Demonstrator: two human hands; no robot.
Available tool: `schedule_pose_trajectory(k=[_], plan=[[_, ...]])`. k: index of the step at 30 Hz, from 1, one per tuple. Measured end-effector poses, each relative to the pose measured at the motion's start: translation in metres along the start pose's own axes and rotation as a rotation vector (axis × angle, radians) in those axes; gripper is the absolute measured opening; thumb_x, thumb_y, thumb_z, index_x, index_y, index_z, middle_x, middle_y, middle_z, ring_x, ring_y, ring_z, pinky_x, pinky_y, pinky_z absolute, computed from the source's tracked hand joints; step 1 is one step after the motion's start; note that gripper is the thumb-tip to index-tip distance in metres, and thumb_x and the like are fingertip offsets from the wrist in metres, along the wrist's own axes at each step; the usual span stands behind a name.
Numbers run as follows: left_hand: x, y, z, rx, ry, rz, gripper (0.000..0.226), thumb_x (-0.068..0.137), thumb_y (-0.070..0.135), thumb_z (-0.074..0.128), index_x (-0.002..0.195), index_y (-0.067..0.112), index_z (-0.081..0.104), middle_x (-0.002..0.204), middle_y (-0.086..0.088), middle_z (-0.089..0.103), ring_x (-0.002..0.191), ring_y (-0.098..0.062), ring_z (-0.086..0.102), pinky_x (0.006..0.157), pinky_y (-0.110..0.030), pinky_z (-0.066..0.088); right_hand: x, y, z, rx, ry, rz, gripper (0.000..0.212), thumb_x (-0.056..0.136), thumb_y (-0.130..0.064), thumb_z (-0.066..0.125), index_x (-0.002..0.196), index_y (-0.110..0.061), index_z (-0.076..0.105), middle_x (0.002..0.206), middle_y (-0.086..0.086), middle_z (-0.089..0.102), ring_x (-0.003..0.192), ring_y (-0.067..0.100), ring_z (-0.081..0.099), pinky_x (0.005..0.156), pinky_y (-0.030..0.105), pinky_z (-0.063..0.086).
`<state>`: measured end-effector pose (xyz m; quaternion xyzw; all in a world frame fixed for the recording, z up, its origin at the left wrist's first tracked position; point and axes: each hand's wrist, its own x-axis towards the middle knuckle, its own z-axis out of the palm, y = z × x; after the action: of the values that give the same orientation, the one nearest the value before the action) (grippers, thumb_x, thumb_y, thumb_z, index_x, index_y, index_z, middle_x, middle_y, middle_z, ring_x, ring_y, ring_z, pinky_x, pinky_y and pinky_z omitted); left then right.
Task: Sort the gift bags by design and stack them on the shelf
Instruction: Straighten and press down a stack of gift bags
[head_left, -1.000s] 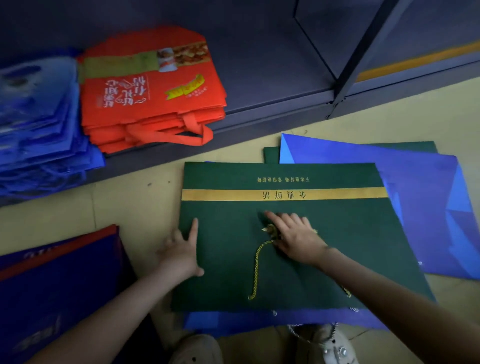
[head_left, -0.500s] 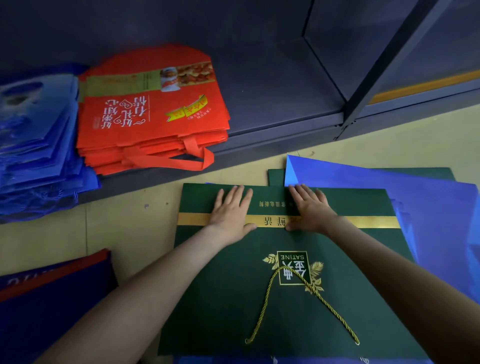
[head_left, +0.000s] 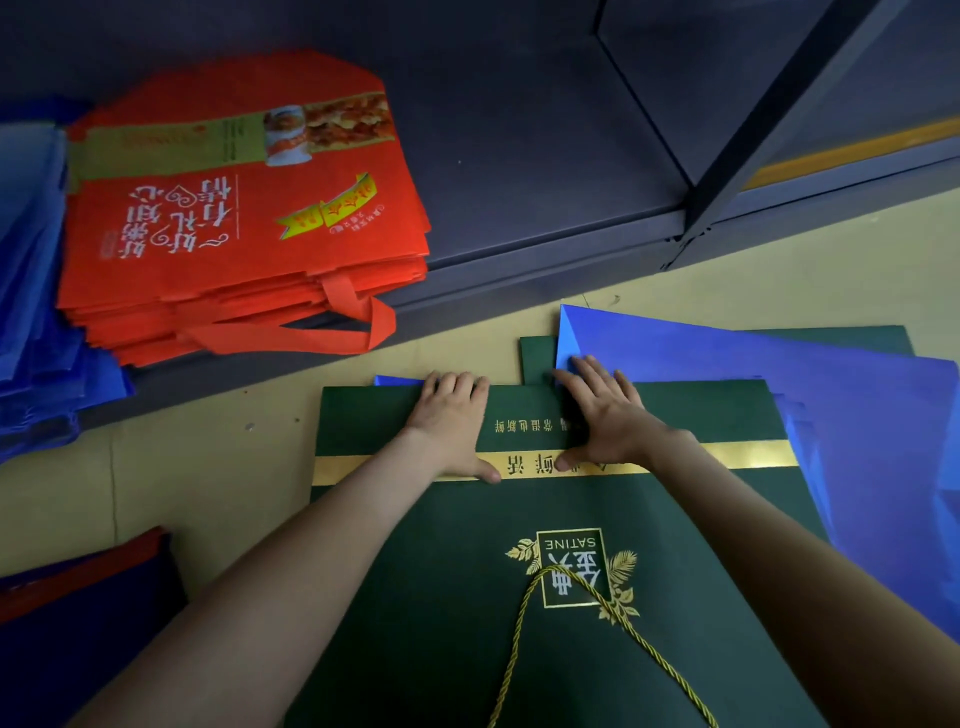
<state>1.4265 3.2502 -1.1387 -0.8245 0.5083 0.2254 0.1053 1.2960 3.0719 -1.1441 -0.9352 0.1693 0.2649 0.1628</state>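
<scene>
Hands on green gift bag (head_left: 441, 597)
Left hand (head_left: 452, 415) curls fingers over its far edge; right hand (head_left: 608, 415) lies flat, spread, fingertips touching blue bag (head_left: 727, 374) beyond.

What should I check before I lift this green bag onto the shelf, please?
1. Both hands on the green bag's far edge: ok, the left hand and right hand lie there.
2. Firm grip: cannot tell; the right hand lies flat, and the left hand's fingertips reach the edge.
3. Right hand clear of the blue bag: not ok, it touches that bag's corner.
4. Gold cord tucked away: not ok, it lies loose on the green bag.
5. Bare room on the shelf beside the red bags: ok.
</scene>
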Motion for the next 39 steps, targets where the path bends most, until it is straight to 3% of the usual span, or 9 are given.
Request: schedule_pose_trajectory(k=[3,6,10,15,19,23,28,33,39], plan=[[-0.005,-0.006,-0.003,0.031,0.007,-0.020,0.119,0.055,0.079,0.067,0.142,0.009,0.026,0.136,-0.009,0.034,0.127,-0.027,0.030,0.109,-0.041,0.026,0.002,-0.005,-0.006,-0.019,-0.064,0.010,0.121,0.067,-0.063,0.072,0.152,-0.027,-0.006,0.159,0.006,-0.009,0.146,0.021,-0.010,0.116,0.042,-0.010],[-0.015,-0.012,-0.007,0.028,0.041,-0.017,0.102,0.056,0.077,0.067,0.132,0.016,0.036,0.126,-0.008,0.038,0.119,-0.025,0.034,0.099,-0.039,0.032,-0.004,-0.016,-0.008,-0.057,-0.020,-0.011,0.110,0.067,-0.059,0.074,0.150,-0.023,0.012,0.151,0.006,0.019,0.140,0.025,0.016,0.116,0.039,0.006],[-0.031,-0.019,-0.022,0.035,0.157,0.038,0.071,0.074,0.064,0.062,0.126,0.020,0.040,0.121,-0.008,0.044,0.116,-0.026,0.039,0.096,-0.038,0.033,-0.017,-0.022,-0.019,-0.092,0.058,0.010,0.086,0.068,-0.056,0.073,0.136,-0.020,0.036,0.125,0.002,0.044,0.122,0.023,0.035,0.102,0.035,0.023],[-0.059,-0.017,-0.052,-0.062,0.204,0.078,0.057,0.084,0.056,0.058,0.118,0.016,0.037,0.114,-0.008,0.058,0.106,-0.029,0.054,0.083,-0.035,0.040,-0.038,-0.024,-0.049,0.113,0.116,-0.023,0.051,0.075,-0.037,0.076,0.113,-0.015,0.051,0.096,-0.002,0.047,0.097,0.021,0.044,0.079,0.027,0.028],[-0.080,-0.011,-0.076,-0.061,0.239,0.072,0.051,0.085,0.057,0.057,0.105,0.015,0.037,0.103,-0.006,0.063,0.094,-0.028,0.060,0.070,-0.034,0.039,-0.061,-0.029,-0.064,0.114,0.237,-0.064,0.032,0.075,-0.028,0.076,0.094,-0.014,0.054,0.082,-0.003,0.051,0.083,0.024,0.049,0.068,0.027,0.025],[-0.110,-0.006,-0.097,-0.069,0.310,0.053,0.050,0.084,0.060,0.055,0.099,0.017,0.034,0.102,-0.004,0.064,0.093,-0.027,0.060,0.067,-0.033,0.037,-0.101,-0.042,-0.086,0.121,0.359,-0.143,0.034,0.073,-0.023,0.078,0.077,-0.017,0.045,0.068,-0.009,0.046,0.071,0.021,0.045,0.068,0.030,0.024],[-0.149,-0.002,-0.149,-0.006,0.503,0.046,0.053,0.085,0.061,0.052,0.111,0.016,0.040,0.097,0.002,0.063,0.093,-0.023,0.061,0.061,-0.031,0.034,-0.149,-0.067,-0.140,0.108,0.541,-0.148,0.029,0.070,-0.017,0.079,0.086,-0.014,0.055,0.070,-0.007,0.044,0.074,0.021,0.042,0.070,0.032,0.024],[-0.181,0.003,-0.196,0.085,0.747,0.028,0.046,0.087,0.058,0.052,0.110,0.020,0.042,0.100,0.005,0.062,0.093,-0.019,0.059,0.061,-0.030,0.032,-0.182,-0.079,-0.181,-0.091,0.860,-0.238,0.037,0.059,-0.015,0.086,0.083,-0.006,0.059,0.070,0.005,0.058,0.071,0.032,0.056,0.064,0.035,0.031],[-0.187,0.011,-0.193,0.148,0.869,-0.011,0.042,0.072,0.043,0.077,0.089,0.012,0.056,0.075,-0.003,0.062,0.069,-0.025,0.062,0.055,-0.030,0.037,-0.178,-0.077,-0.174,-0.228,1.033,-0.241,0.032,0.066,-0.015,0.080,0.081,-0.009,0.053,0.073,0.005,0.056,0.071,0.031,0.053,0.062,0.036,0.019]])
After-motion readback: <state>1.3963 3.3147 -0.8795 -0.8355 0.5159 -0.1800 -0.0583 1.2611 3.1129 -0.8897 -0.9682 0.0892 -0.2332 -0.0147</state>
